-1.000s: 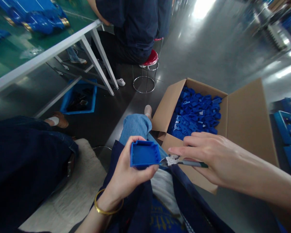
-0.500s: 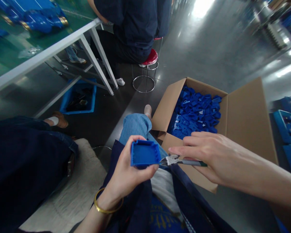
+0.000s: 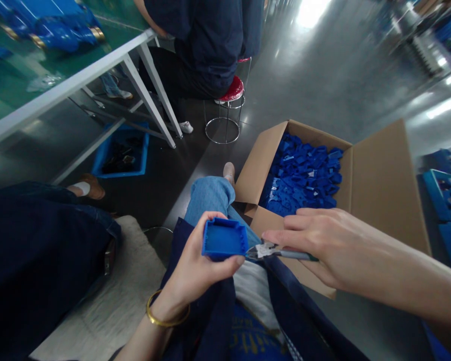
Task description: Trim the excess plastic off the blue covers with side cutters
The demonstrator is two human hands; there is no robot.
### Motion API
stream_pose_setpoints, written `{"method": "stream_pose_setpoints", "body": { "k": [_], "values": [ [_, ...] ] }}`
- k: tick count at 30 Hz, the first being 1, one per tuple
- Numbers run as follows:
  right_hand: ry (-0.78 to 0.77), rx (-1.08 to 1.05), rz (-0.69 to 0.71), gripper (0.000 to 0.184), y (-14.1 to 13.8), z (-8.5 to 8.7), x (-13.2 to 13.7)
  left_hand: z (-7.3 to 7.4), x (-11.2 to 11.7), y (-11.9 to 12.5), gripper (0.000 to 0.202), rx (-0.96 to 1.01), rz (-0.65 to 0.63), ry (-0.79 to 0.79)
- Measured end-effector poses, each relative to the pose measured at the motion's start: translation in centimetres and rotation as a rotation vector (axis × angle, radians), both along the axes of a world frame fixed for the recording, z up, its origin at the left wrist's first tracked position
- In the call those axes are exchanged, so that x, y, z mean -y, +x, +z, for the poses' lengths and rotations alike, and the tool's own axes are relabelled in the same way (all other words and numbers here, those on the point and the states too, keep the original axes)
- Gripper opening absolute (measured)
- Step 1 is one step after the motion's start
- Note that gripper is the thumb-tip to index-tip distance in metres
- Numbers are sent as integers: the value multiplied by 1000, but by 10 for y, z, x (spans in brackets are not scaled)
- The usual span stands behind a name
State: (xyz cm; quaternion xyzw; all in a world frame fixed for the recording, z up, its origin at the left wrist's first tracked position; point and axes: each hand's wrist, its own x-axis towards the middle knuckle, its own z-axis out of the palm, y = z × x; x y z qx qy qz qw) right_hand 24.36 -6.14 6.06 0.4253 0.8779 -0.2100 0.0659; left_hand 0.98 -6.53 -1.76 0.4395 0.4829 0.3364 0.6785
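My left hand [image 3: 199, 265] grips a small square blue plastic tray [image 3: 224, 238], hollow side up, over my lap. My right hand [image 3: 319, 245] is closed on the grey handles of small cutting pliers [image 3: 276, 251], forefinger stretched along the top. The pliers' metal jaws touch the tray's lower right corner. A gold bangle [image 3: 165, 313] circles my left wrist. Behind my right hand stands an open cardboard box [image 3: 379, 175] filled with several blue plastic parts [image 3: 306, 175].
A white-framed green table [image 3: 60, 85] stands at upper left, a blue bin [image 3: 122, 155] under it. A person in dark clothes sits on a red stool [image 3: 231, 98] ahead. Another person's dark-clad leg [image 3: 41, 240] is at my left. Blue trays [image 3: 445, 200] lie at far right.
Almost nothing moved: the pliers' jaws stay at the tray's corner, and my right forefinger has dropped slightly nearer the tool.
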Motion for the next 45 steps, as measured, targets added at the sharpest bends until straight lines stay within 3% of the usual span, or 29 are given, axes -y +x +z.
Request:
{"method": "stream_pose_setpoints", "body": {
  "k": [7,20,29,38,45],
  "values": [
    [-9,25,-14,35,-3,5,1,-12,0,-4,60,112,-26,-133],
    [-40,8,-28,33,-2,4,1,-4,4,2,61,122,94,-160],
    [33,36,3,25,-4,4,5,-5,6,1,62,172,130,-222],
    [306,67,50,30,-10,7,11,-10,4,-2,63,171,88,-222],
    [226,112,79,28,-10,6,6,-12,2,-4,63,108,74,-181]
  ]
}}
